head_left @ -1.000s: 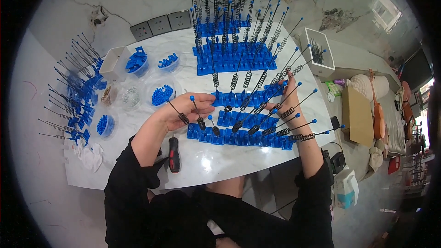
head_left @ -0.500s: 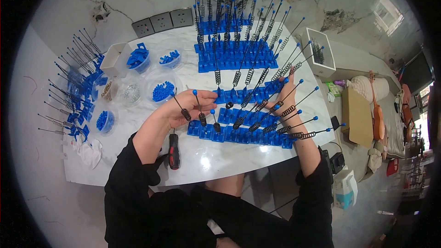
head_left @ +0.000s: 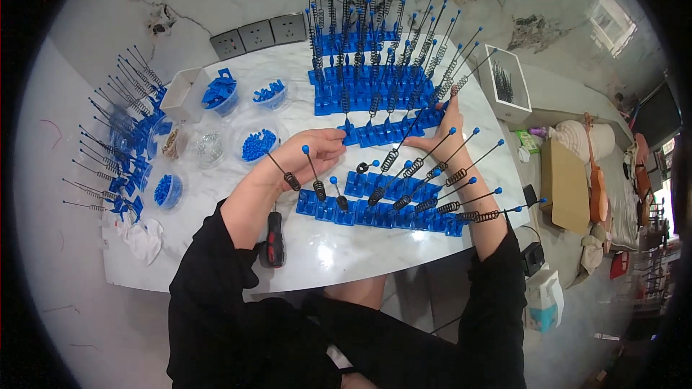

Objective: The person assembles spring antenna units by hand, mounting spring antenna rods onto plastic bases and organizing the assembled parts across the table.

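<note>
I wore black: 2 wide, loose sleeves, the left sleeve [head_left: 215, 263] and the right sleeve [head_left: 496, 306], both of plain, dull cloth. Each ended partway along the forearm, and the left one's edge sagged in broad folds. Past those edges, my left hand [head_left: 311, 157] and my right hand [head_left: 448, 130] were bare. More black clothing [head_left: 393, 338] covered my lap, its seams too dark to make out. 1 bare stretch of leg [head_left: 360, 292] showed beyond it, and 1 small pale patch [head_left: 338, 355] interrupted the black.
</note>
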### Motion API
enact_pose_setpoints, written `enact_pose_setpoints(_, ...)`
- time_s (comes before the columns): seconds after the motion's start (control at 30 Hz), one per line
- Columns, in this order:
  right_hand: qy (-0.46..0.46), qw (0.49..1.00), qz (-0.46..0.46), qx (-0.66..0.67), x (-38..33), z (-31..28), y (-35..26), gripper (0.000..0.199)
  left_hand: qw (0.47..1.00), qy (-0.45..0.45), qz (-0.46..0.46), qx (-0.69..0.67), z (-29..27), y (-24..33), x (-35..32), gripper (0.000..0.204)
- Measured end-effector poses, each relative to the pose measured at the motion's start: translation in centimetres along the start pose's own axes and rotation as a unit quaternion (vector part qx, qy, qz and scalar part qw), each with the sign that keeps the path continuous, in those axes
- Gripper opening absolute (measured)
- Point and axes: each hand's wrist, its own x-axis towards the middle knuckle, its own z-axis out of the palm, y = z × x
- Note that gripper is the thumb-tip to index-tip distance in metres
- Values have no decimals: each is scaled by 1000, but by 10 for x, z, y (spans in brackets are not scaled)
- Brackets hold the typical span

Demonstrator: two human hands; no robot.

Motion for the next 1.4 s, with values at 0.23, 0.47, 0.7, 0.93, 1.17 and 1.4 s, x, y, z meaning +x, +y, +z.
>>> enact_pose_setpoints(0.23, 21, 1000, -6, -11, 6, 4, 4, 147, 999, -26, 32, 11, 0, 4, 14, 61)
enact_pose_setpoints(0.47, 40, 999, 6, -28, 6, 9, -4, 145, 998, -7, 60, 24, 8, 5, 18, 66)
enact_pose_setpoints(0.7, 68, 997, 11, -45, 6, 16, -7, 144, 997, 7, 68, 31, 15, 7, 20, 71)
enact_pose_setpoints(0.93, 87, 996, -10, -34, 0, 13, 6, 138, 996, 14, 71, 49, 20, 11, 14, 71)
enact_pose_setpoints(1.17, 71, 994, 63, 50, -3, -1, 14, 132, 996, 33, 63, 52, 20, 16, 6, 65)
enact_pose_setpoints(1.4, 57, 994, 82, 53, -1, 0, 24, 115, 998, 2, 27, 65, 21, 21, 3, 59)
